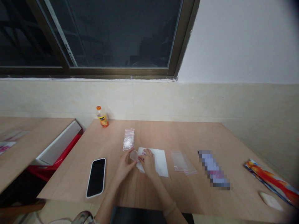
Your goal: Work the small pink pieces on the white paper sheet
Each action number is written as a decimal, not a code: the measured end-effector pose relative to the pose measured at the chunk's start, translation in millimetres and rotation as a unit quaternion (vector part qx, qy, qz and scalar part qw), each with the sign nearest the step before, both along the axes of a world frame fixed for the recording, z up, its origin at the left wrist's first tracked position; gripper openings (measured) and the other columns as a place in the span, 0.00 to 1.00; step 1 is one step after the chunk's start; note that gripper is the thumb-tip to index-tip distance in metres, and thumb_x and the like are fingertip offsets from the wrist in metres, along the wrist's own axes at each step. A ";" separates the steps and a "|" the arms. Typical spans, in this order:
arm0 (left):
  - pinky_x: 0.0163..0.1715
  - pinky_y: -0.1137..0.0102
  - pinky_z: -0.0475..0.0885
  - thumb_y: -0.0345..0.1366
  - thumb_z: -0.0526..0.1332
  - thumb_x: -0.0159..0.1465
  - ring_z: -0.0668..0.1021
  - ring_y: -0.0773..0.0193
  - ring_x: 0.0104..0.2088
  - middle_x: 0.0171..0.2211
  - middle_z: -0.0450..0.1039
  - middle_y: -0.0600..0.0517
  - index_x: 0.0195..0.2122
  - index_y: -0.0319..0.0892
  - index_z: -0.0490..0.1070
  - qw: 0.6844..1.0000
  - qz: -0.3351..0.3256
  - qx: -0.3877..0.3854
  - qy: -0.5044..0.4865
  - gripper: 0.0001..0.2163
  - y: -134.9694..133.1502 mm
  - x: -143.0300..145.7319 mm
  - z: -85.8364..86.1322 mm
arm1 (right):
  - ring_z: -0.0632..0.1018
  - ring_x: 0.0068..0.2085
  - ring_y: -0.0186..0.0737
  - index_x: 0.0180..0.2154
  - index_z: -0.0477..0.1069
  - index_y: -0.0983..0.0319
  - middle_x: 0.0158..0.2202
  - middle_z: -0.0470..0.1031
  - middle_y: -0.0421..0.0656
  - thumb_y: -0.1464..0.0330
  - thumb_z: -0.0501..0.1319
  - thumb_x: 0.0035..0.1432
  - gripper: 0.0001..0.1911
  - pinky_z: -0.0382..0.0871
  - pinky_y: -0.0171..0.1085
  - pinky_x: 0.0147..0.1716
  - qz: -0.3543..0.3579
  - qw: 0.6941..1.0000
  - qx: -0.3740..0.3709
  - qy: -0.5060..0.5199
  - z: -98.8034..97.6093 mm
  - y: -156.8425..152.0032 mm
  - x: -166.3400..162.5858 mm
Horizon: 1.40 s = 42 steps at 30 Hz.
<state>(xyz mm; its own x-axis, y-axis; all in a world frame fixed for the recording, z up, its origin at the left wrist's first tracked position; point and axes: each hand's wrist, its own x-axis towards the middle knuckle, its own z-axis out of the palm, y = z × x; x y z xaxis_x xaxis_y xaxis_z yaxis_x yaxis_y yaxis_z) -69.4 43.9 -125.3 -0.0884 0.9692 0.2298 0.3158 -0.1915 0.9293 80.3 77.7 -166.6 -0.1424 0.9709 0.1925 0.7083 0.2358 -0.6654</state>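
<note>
My left hand and my right hand meet at the middle of the wooden table. Between their fingertips they pinch a small clear plastic bag. Both hands have the fingers closed on it. Under my right hand lies a white sheet of paper. A small zip bag with white contents lies just beyond my left hand. What is inside the held bag is too small to make out.
A black phone lies left of my hands. An orange juice bottle stands at the far edge. Empty clear bags, a blurred strip, a colourful packet and a small white item lie to the right. A white-and-red box sits in the gap at the left.
</note>
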 end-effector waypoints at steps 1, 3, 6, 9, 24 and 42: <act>0.57 0.56 0.61 0.36 0.68 0.51 0.72 0.53 0.53 0.51 0.72 0.45 0.50 0.43 0.69 1.000 0.003 -0.002 -0.002 0.23 -0.1 -0.1 -0.4 | 0.66 0.55 0.51 0.31 0.80 0.56 0.50 0.72 0.49 0.73 0.64 0.49 0.08 0.57 0.48 0.53 0.003 1.000 0.002 0.002 0.0 -0.8 0.8; 0.57 0.56 0.62 0.38 0.68 0.51 0.72 0.53 0.53 0.51 0.72 0.45 0.50 0.43 0.69 1.000 0.010 -0.006 -0.001 0.23 -0.3 0.1 -1.0 | 0.68 0.53 0.50 0.29 0.80 0.57 0.48 0.73 0.49 0.75 0.64 0.48 0.08 0.59 0.46 0.53 -0.005 1.000 0.010 0.029 0.2 -2.1 4.4; 0.55 0.57 0.63 0.39 0.67 0.52 0.73 0.53 0.52 0.50 0.73 0.45 0.49 0.43 0.70 1.000 0.016 -0.008 0.006 0.22 -0.9 2.1 0.1 | 0.72 0.47 0.47 0.27 0.79 0.59 0.42 0.75 0.49 0.75 0.64 0.47 0.06 0.63 0.44 0.49 -0.036 0.996 0.022 0.080 1.8 -2.2 15.2; 0.54 0.57 0.64 0.39 0.66 0.53 0.74 0.53 0.51 0.48 0.74 0.46 0.48 0.43 0.70 1.000 0.016 -0.012 -0.002 0.21 -1.5 7.7 3.8 | 0.73 0.44 0.46 0.27 0.78 0.60 0.39 0.75 0.48 0.72 0.65 0.49 0.03 0.65 0.42 0.46 -0.058 0.993 0.028 0.096 9.4 0.0 29.6; 0.55 0.57 0.63 0.38 0.66 0.55 0.73 0.54 0.52 0.50 0.72 0.44 0.50 0.42 0.69 0.999 -0.044 -0.013 0.019 0.21 1.9 26.3 -9.4 | 0.73 0.45 0.42 0.32 0.78 0.56 0.41 0.75 0.45 0.64 0.64 0.53 0.05 0.65 0.41 0.47 0.009 0.971 0.077 0.227 85.6 -11.3 35.3; 0.55 0.58 0.64 0.37 0.66 0.53 0.73 0.54 0.52 0.50 0.73 0.46 0.49 0.43 0.69 0.999 -0.005 -0.030 -0.028 0.22 0.6 16.7 4.0 | 0.62 0.60 0.53 0.31 0.80 0.57 0.58 0.66 0.47 0.72 0.65 0.46 0.08 0.57 0.52 0.56 0.019 0.999 -0.007 0.027 -3.1 -6.2 19.8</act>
<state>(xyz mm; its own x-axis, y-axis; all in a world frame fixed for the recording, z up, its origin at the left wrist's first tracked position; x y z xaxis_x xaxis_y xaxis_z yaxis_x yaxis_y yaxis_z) -52.8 44.5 -121.3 -0.0893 0.9819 0.1670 0.2621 -0.1386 0.9550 100.1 71.5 -169.7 -0.1693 0.9674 0.1881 0.6615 0.2531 -0.7060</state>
